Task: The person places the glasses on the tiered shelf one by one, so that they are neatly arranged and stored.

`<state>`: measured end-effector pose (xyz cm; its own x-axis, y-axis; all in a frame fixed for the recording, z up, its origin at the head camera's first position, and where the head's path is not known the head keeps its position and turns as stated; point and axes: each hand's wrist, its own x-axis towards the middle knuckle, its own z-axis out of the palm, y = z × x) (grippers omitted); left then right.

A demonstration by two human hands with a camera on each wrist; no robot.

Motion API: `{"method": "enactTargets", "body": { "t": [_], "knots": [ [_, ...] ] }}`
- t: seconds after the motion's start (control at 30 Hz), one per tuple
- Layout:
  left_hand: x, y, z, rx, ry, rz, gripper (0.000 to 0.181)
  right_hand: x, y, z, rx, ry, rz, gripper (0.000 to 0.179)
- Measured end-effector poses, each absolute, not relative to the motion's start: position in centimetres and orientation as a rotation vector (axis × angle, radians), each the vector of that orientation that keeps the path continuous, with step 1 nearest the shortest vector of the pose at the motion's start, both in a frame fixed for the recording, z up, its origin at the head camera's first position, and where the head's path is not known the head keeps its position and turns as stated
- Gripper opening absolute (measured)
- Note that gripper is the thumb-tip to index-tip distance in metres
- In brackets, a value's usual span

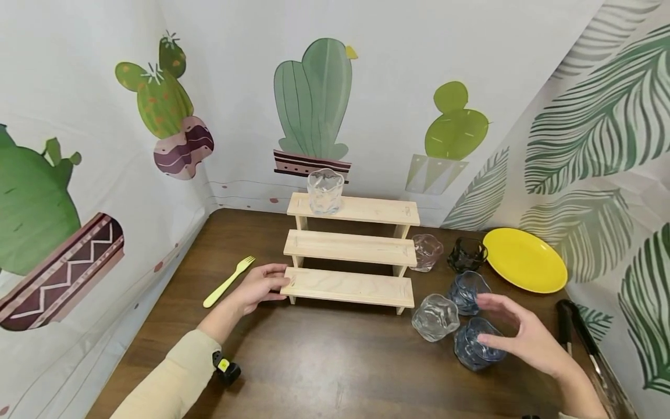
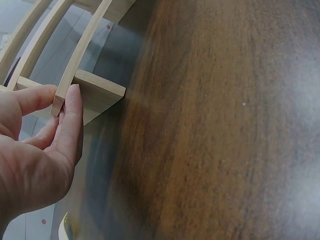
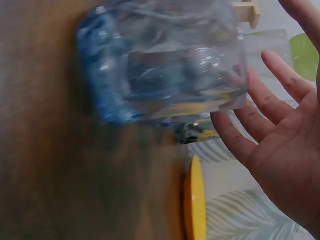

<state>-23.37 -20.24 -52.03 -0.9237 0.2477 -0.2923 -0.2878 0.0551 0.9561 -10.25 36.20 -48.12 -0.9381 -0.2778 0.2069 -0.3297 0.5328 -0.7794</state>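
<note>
A three-tier wooden stand stands on the table, with a clear glass on the left of its top step. My left hand pinches the left end of the lowest step between thumb and fingers, as the left wrist view shows. Beside the blue glasses, my right hand is held with fingers and thumb apart around the rim of the nearer blue glass; whether it touches is unclear. Another blue glass is just behind, and a clear glass stands to the left.
A pinkish glass and a black glass stand right of the stand. Further right are a yellow plate and black-handled tongs. A yellow-green fork lies on the left. Printed cloth hangs around the table.
</note>
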Motion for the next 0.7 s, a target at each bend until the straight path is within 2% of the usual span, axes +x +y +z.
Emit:
{"method": "enactTargets", "body": {
  "t": [0.4, 0.7],
  "knots": [
    [-23.3, -20.2, -52.1, -0.017, 1.953, 1.929, 0.058, -9.2, 36.9, -51.0, 0.501, -2.855, 1.39, 0.076],
    [-23.4, -20.4, -52.2, 0.002, 1.96, 1.929, 0.059, -9.1, 37.5, -51.9, 0.503, -2.802, 1.69, 0.084]
  ]
}}
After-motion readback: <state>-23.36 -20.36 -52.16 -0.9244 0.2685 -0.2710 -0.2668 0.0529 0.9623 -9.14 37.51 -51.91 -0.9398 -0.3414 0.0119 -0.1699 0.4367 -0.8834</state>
